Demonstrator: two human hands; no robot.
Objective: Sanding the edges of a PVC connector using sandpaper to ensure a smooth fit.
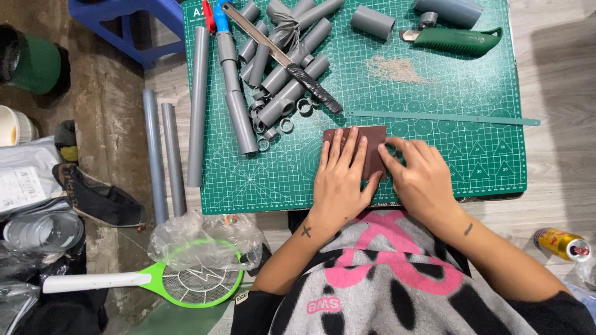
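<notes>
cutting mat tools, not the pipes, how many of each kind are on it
Dark-handled hacksaw: 1
Green utility knife: 1
Green ruler strip: 1
Brown sandpaper sheet, under the left hand and right hand: 1
Total: 4 on the green cutting mat

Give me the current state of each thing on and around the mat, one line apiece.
Left hand: flat, pressing down on the sandpaper.
Right hand: fingertips at the sandpaper's right edge; anything under them is hidden.
Sandpaper sheet: lying flat on the cutting mat.
Utility knife: lying down, blade tip showing.
Hacksaw: resting across the cut grey pipes.
Sawdust pile: loose on the mat.
Drink can: on its side.
</notes>
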